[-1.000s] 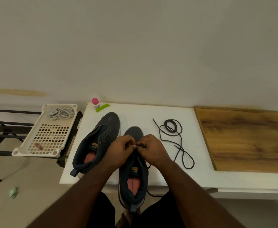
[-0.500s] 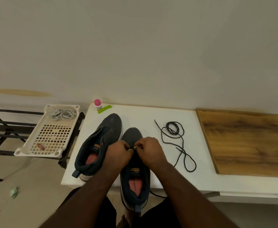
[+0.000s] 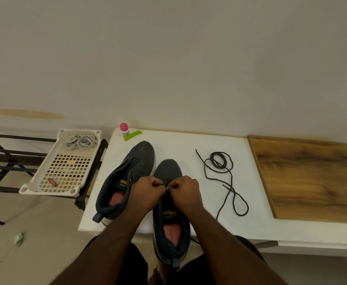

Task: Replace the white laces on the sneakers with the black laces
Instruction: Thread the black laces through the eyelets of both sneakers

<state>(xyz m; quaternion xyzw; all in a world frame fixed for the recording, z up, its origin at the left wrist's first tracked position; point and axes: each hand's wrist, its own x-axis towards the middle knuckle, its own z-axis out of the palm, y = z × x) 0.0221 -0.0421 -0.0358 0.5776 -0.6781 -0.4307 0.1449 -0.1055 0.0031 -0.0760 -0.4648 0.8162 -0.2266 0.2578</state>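
Note:
Two dark grey sneakers stand on the white table. The left sneaker has no lace. Over the front eyelets of the right sneaker, my left hand and my right hand meet with curled fingers, each pinching a black lace between them; most of that lace is hidden by the hands, and a bit trails off the table edge by the heel. A second black lace lies loose and partly coiled to the right. The white laces sit bundled in a white basket.
The white perforated basket rests on a black metal rack left of the table. A pink-capped bottle and a green clip stand at the table's back left. A wooden board covers the right side.
Both hands stay at the right sneaker's front eyelets, shifting slightly as they work the lace. The view has moved a little; nothing else has moved.

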